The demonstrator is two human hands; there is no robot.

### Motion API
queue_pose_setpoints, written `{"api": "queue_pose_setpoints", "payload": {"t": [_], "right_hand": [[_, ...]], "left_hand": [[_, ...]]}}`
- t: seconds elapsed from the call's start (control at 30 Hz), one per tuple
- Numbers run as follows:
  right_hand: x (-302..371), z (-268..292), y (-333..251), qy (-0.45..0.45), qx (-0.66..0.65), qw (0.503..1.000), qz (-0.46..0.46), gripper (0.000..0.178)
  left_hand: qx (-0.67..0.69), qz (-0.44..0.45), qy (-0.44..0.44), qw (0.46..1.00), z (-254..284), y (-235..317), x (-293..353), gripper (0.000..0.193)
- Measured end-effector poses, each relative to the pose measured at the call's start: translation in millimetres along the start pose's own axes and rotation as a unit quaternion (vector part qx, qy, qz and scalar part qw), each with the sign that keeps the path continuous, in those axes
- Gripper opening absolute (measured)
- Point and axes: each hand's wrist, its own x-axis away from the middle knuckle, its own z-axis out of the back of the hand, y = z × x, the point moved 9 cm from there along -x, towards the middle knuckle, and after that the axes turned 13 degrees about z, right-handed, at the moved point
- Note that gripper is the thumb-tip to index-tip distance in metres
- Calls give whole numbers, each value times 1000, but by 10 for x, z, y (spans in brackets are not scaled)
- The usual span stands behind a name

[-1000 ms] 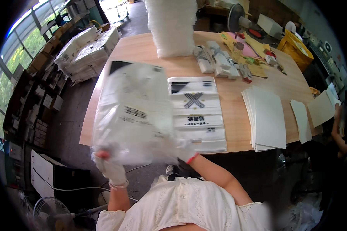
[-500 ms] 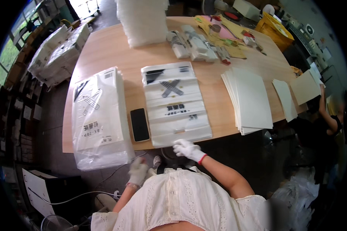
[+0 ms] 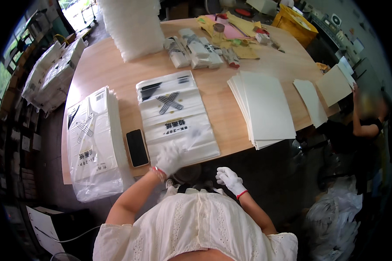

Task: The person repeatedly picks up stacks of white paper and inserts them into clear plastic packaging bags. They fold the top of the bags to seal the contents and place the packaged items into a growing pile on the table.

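Observation:
A flat stack of white printed plastic bags (image 3: 174,115) lies at the middle of the table's near side. My left hand (image 3: 169,159), in a white glove, is over the near left part of this stack. Motion smears its fingers, so whether it grips a bag is unclear. My right hand (image 3: 230,179), gloved in white with a red cuff, hangs in front of the table edge, right of the bags and apart from them. Its fingers are curled in, with nothing seen in them. A black phone (image 3: 137,148) lies left of the bags.
Left of the phone stands a thick pile of filled packs (image 3: 93,139). White paper sheets (image 3: 268,108) lie fanned at the right. Wrapped bundles (image 3: 196,48) and a tall white stack (image 3: 133,28) are farther back. A person (image 3: 357,117) at the right holds a sheet.
My left hand has risen from below the table edge onto the bag stack. My right hand has drawn away from the bags' near edge, its fingers curling. The whole view has shifted slightly.

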Motion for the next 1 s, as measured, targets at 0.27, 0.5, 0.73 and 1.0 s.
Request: {"api": "queue_pose_setpoints", "payload": {"t": [0.27, 0.5, 0.73, 1.0], "right_hand": [[-261, -131, -205, -11, -6, 997, 76, 31], [-425, -621, -457, -84, -15, 996, -18, 30], [-1463, -1092, -860, 25, 140, 972, 188, 49], [-629, -1193, -2376, 105, 305, 712, 623, 38]], "left_hand": [[354, 192, -29, 915, 98, -252, -139, 19], [419, 200, -144, 874, -403, -425, -264, 14], [662, 287, -126, 680, -262, -869, -584, 7], [781, 298, -193, 514, -80, -1114, -1154, 22]]}}
